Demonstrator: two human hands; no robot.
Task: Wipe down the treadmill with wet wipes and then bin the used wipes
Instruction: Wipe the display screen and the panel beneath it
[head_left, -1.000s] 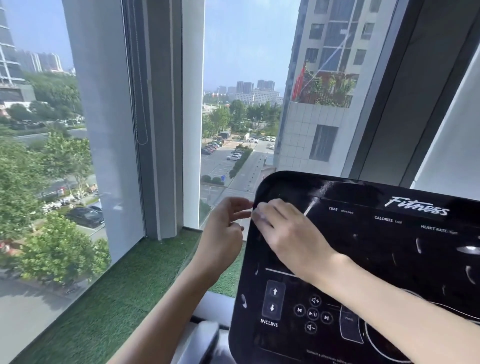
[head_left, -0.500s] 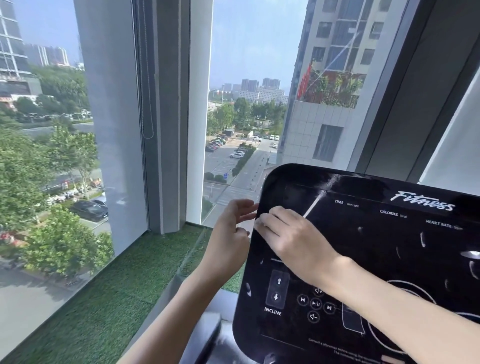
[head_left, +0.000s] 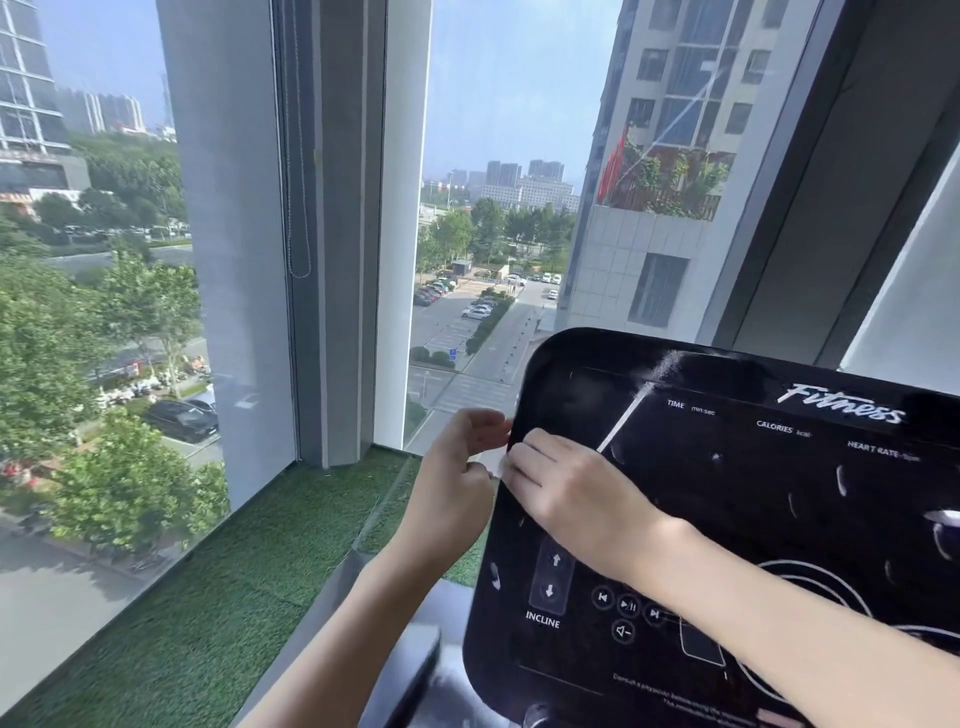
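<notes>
The black treadmill console (head_left: 737, 499) fills the right half of the head view, with a dried streak near its top. Both hands meet at its left edge. My right hand (head_left: 569, 493) lies on the console face, its fingertips curled over that edge onto a small white wet wipe (head_left: 494, 463). My left hand (head_left: 457, 478) sits just off the console to the left and pinches the same wipe between thumb and fingers. Most of the wipe is hidden by the fingers.
A floor-to-ceiling window (head_left: 493, 208) with a grey pillar (head_left: 228, 234) stands right behind the console. Green artificial turf (head_left: 218, 597) covers the sill below on the left. INCLINE and media buttons (head_left: 556, 587) sit low on the console. No bin is in view.
Both hands have stayed at the console's left edge and closed in on each other slightly. A sliver of white wipe now shows between them. The view has shifted a little.
</notes>
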